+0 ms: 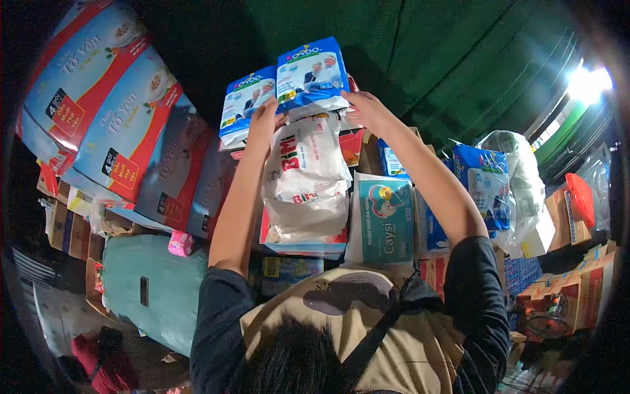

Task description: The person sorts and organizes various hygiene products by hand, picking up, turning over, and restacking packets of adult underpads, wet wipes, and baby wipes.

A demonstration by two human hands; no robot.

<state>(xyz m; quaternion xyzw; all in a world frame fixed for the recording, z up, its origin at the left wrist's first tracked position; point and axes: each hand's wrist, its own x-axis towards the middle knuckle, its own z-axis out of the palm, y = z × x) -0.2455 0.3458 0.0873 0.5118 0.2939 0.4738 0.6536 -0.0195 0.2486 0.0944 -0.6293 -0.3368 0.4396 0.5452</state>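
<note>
Blue pack (pixel 312 73): sits high at the top of the middle pile, printed front towards us, with a second blue pack (pixel 247 106) close beside it on the left, tilted and slightly lower
Left hand (pixel 266 118): reaches up to where the two packs come together, overlapping the lower corner of the second one; its fingers bend inward, but whether they are clamped on either pack I cannot tell
Right hand (pixel 364 109): at the first pack's lower right corner, thumb and fingers bent around that edge; how tightly they close, I cannot tell
Pile beneath: white bags (pixel 304 156) lettered in red, stacked below the packs, a box (pixel 308 249) under them
Stage reached: both packs already up top and side by side, well along by my judgement; not yet done, the pair standing level and both hands clear of them
Around the pile: a teal pack (pixel 388 226) beside the white bags, another blue pack (pixel 489 187) farther right, big printed cartons (pixel 121 125) at left, a green sheet (pixel 433 59) behind, a bright lamp (pixel 588 84) glaring at far right
</note>
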